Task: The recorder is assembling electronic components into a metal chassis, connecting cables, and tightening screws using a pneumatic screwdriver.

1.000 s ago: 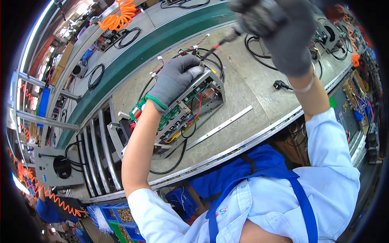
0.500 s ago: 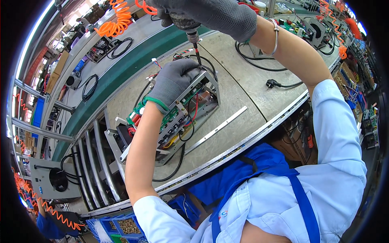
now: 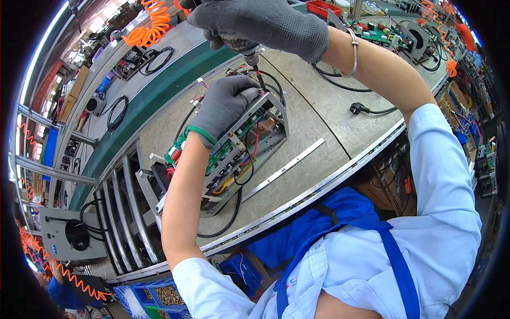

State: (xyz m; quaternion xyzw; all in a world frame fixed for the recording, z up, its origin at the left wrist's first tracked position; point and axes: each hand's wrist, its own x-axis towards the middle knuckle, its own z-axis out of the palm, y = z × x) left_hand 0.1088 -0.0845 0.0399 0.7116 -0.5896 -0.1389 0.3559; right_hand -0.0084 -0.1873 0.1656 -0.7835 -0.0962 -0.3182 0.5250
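A: What is the right hand (image 3: pixel 265 24) gripping?

B: It is wrapping gloved fingers around a power driver (image 3: pixel 236 42), and the dark bit (image 3: pixel 260 78) is pointing down at the upper corner of an open metal unit (image 3: pixel 228 159).

A: And the left hand (image 3: pixel 228 101)?

B: It is resting over the unit's upper edge, fingers curling just beside the bit's tip. The glove is hiding the fingertips, so I cannot tell whether they are pinching anything.

A: Where is the unit sitting?

B: It is standing on the metal-topped bench (image 3: pixel 313 117), just right of the rollers (image 3: pixel 125 196), with green circuitry showing and red, yellow and black wires hanging along its side.

A: What else is lying around?

B: A flat silver strip (image 3: pixel 287 167) is lying near it, on the person's side, and a black plug (image 3: pixel 359 108) is lying well to the right.

A: Any writing?

B: Small coloured print (image 3: pixel 293 280) is showing on the pale blue shirt (image 3: pixel 334 271), and a little blue label (image 3: pixel 54 248) is marking the grey box (image 3: pixel 59 234) at far left; both are looking too small to read.
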